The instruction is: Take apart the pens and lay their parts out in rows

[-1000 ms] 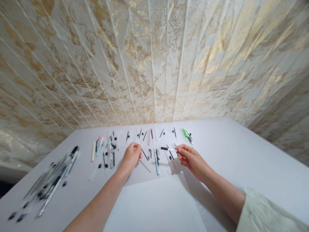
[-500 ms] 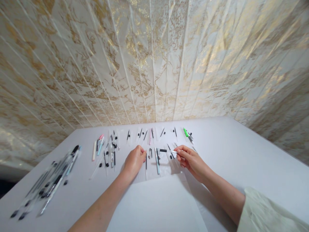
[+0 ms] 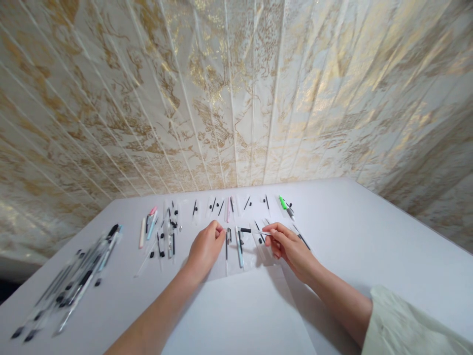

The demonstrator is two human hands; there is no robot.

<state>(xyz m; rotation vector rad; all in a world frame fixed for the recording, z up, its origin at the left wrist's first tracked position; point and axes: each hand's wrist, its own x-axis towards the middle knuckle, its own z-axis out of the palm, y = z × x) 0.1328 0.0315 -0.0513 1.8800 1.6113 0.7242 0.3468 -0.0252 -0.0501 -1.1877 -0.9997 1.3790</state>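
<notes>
My left hand (image 3: 207, 246) is closed in a pinch, and a thin dark pen refill (image 3: 226, 254) hangs down from its fingertips. Opposite it, my right hand (image 3: 286, 246) is pinching a clear pen barrel (image 3: 260, 232) with a black grip (image 3: 245, 230) that points left, toward the refill. The two pieces are apart. Beneath and between the hands lie a light blue pen (image 3: 239, 251) and a clear pen cap (image 3: 229, 235). Just left of my right hand are more loose pen parts, partly covered by it.
A blank sheet of white paper (image 3: 240, 315) lies in front of me. On the left is a pile of clear and black pens (image 3: 81, 276). Several refills and small black caps form a row at the back, with a green highlighter (image 3: 283, 202) at its right end.
My left hand has shifted slightly right with the refill, closer to the black grip. The right hand still holds the barrel at nearly the same place. The view has drifted a little.
</notes>
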